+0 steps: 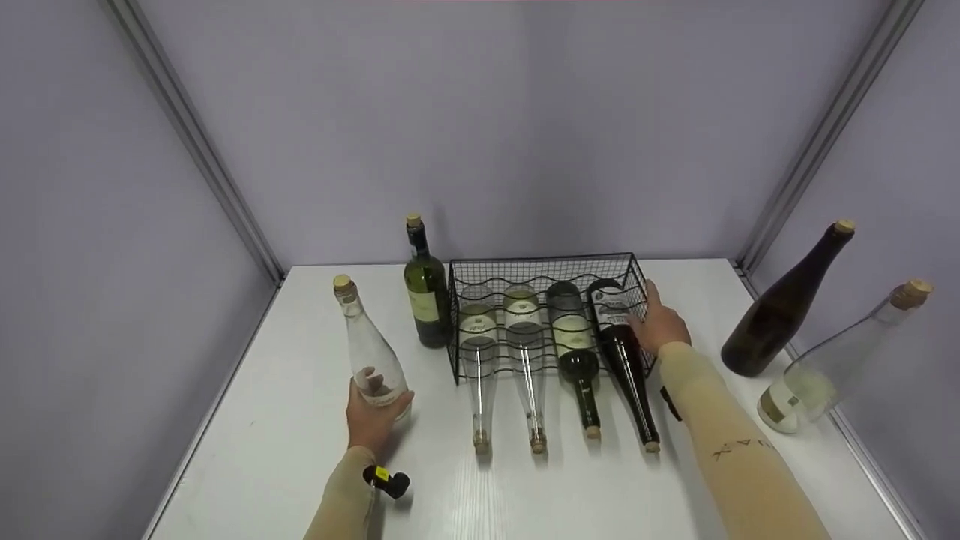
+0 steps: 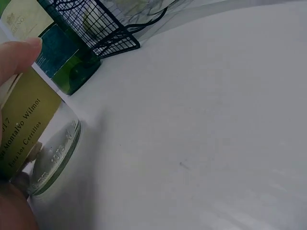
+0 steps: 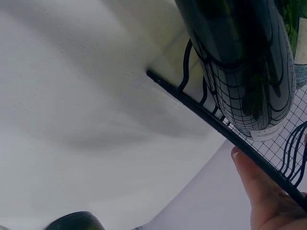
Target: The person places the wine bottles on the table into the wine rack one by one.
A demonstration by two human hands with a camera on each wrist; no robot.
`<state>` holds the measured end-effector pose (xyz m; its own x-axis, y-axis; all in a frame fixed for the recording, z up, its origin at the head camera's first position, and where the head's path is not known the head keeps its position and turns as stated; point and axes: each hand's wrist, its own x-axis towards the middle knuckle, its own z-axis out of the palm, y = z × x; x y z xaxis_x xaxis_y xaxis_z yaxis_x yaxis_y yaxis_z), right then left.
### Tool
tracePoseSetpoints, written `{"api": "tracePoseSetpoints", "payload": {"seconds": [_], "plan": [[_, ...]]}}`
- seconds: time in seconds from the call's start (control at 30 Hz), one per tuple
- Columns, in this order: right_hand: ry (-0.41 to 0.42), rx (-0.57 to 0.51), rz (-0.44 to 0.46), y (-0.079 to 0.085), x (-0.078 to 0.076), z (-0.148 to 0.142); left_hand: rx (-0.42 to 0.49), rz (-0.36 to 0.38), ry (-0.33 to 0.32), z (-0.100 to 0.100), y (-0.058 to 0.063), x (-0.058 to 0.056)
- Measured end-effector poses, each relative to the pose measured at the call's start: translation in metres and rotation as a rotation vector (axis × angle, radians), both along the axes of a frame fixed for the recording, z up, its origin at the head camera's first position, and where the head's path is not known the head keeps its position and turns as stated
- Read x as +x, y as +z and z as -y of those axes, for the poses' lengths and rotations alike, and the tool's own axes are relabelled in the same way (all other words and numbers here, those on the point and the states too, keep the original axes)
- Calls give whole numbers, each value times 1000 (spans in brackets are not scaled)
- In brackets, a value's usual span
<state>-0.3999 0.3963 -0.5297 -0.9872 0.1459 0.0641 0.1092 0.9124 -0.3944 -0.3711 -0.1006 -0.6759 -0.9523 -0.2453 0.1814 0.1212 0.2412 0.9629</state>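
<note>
The left hand wraps its fingers round the clear bottle, left of the wire rack; the right hand pinches the rack's right side. Slick glass likely wants a firm hold.

From here, labels on racked bottles are too small to read and left fingers partly hide the held clear bottle.

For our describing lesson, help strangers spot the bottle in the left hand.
Find the black wire rack on the white table. Left of it, the left hand grips the colourless glass bottle. Unlike the rack's clear glass bottles, its neck points up.
</note>
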Motion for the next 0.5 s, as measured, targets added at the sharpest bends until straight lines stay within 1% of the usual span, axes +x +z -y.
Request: {"api": "tracePoseSetpoints", "payload": {"seconds": [0.1,0.2,0.27,0.37,0.43,0.5], "plan": [[6,-9,6,2,1,1,-10,27,-16,-2,7,4],[27,-42,36,5,1,0,-28,43,-28,-4,16,9],[46,-79,60,9,2,-1,-40,33,-40,-5,24,11],[57,-137,80,18,7,-3,-56,-3,-63,-5,37,16],[61,-164,57,26,10,-3,-69,-31,-72,-3,46,20],[62,-177,-1,36,14,-1,-91,-65,-83,0,55,26]]}}
